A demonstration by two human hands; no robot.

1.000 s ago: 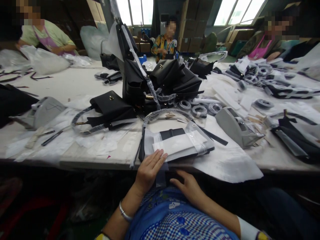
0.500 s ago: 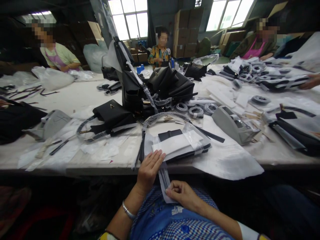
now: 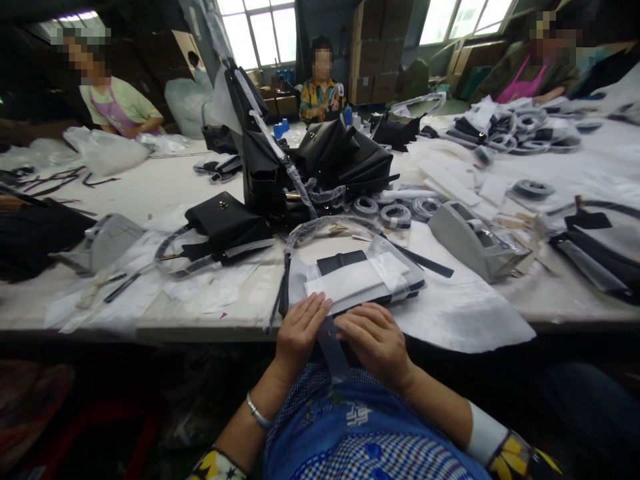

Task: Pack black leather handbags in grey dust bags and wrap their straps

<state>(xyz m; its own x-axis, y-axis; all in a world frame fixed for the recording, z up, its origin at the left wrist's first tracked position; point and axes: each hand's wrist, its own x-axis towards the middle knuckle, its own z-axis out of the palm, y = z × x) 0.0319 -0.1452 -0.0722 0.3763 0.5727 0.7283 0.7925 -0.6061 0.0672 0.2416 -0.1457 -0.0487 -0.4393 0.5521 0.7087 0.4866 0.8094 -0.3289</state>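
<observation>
A black handbag (image 3: 370, 300) lies at the table's front edge, partly covered by a white foam sheet (image 3: 345, 279) and clear film. Its handle (image 3: 330, 223), wrapped in clear plastic, arches behind it. My left hand (image 3: 300, 330) rests with fingers stretched flat on the near left edge of the wrapped bag. Close beside it, my right hand (image 3: 377, 340) has its fingers extended and slightly curved over the bag's front edge; its thumb is hidden. Between the hands a translucent strip (image 3: 335, 357) hangs down towards my lap, its upper part near the right fingertips.
Grey tape dispensers (image 3: 477, 243) stand to the right and left. Behind the bag is a heap of black handbags (image 3: 345, 160), with coiled wrapped straps (image 3: 395, 215) beside it. A white sheet (image 3: 465, 313) overhangs the front edge. Several people sit around the table.
My right hand has let go of the strip's lower end and moved up to the bag's front edge. My left hand stays about where it was. A hand at the far right has left view.
</observation>
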